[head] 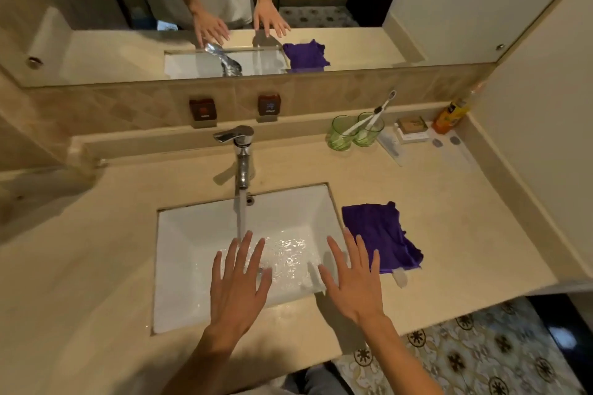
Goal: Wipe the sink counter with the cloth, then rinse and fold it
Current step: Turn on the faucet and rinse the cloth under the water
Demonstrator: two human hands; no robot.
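A purple cloth [383, 236] lies folded and flat on the beige counter [449, 218], just right of the white sink [192, 234]. Water runs from the chrome faucet [241, 154] into the basin. My left hand [239, 282] hovers over the sink with fingers spread and straight, holding nothing. My right hand [354, 279] is spread the same way over the sink's right edge, its fingertips next to the cloth's left side.
Two green glasses [353, 133] with toothbrushes stand at the back right, beside small boxes [412, 130] and an orange bottle [451, 115]. A mirror [224, 9] runs behind the counter. A small white object [400, 277] lies by the cloth's near corner. Patterned floor lies lower right.
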